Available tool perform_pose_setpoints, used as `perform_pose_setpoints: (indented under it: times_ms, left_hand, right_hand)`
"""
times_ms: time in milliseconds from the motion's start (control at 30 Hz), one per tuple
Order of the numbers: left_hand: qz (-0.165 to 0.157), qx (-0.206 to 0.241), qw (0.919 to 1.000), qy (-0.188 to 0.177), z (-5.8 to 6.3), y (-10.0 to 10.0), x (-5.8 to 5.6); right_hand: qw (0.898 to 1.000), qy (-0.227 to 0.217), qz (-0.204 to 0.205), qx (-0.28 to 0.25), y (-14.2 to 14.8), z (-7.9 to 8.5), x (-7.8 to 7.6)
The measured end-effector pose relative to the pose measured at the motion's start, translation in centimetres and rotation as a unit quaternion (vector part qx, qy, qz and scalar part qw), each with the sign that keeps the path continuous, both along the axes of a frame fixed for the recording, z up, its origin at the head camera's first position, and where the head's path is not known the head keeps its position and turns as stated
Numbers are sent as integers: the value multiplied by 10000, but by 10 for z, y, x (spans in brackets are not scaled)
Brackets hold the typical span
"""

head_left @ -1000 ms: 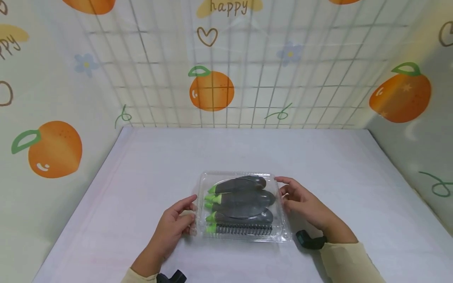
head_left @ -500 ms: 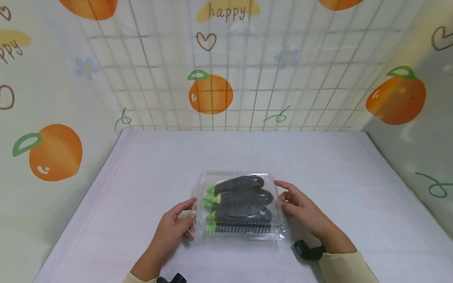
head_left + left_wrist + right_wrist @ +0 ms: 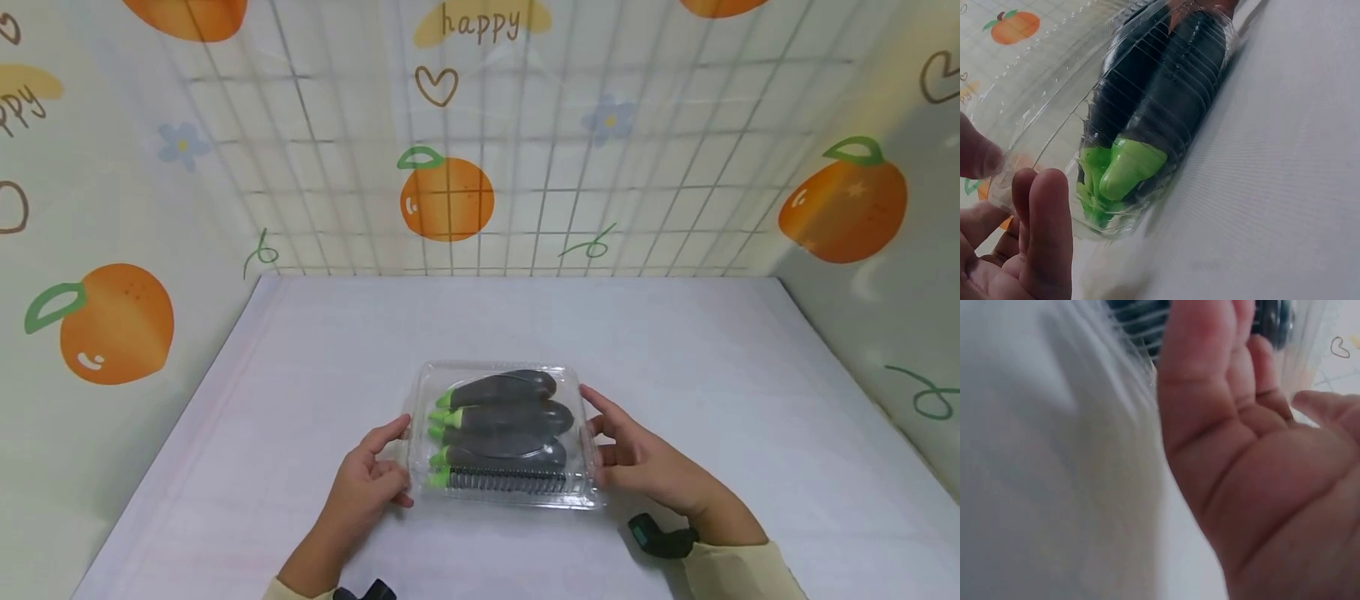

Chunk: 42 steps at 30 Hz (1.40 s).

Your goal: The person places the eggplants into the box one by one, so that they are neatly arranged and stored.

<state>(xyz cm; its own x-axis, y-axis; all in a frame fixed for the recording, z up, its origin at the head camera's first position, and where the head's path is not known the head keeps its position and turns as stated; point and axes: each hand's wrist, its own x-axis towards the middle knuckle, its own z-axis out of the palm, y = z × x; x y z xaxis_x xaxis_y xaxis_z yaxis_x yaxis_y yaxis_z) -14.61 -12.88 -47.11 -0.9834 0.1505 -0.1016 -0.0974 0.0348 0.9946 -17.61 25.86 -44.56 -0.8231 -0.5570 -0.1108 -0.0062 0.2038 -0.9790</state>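
A clear plastic clamshell box (image 3: 487,500) lies on the table, several dark eggplants (image 3: 517,418) with green stem ends inside it. My left hand (image 3: 367,475) holds its left edge, index finger and thumb at the rim. In the left wrist view, the fingers (image 3: 1050,212) bend at the clear rim, close to the green stem ends (image 3: 1132,165). On the opposite side my right hand (image 3: 637,458) holds the right edge, index finger reaching to the far corner and thumb low at the side. Its palm (image 3: 1272,475) hides much of the box in the right wrist view.
A white cloth covers the table (image 3: 300,350). Behind it stands a wire grid wall with a printed sheet (image 3: 337,192) showing oranges and hearts. Printed sheets also line both sides. Dark wrist cameras (image 3: 663,537) sit on both wrists.
The box has shifted slightly to the left. My right hand has moved against its right side, thumb now closer to it. The left hand stays almost in place at the left edge.
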Motion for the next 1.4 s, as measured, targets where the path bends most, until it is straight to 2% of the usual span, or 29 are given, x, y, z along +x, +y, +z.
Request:
perform_pose_setpoints:
  times_ms: [267,433,733,1067,1400]
  left_hand:
    - [145,-41,9999,-75,2,-1,-1]
    - [274,43,9996,-83,3,0,-2]
    - [419,114,9990,-120,1,1,-2]
    - [328,196,9990,-253,0,-2,-2]
    - [268,140,9993,-223,3,-1,-2]
  right_hand:
    - [9989,195,-411,102,-8,-2,0]
    - [9975,43,-662,236,-15,2,4]
    - [9898,-230,-1168,781,-27,13,16]
    - [9881,-472,-1415,366,-32,15,19]
    - [9836,-491,-1688,393,-38,16,19]
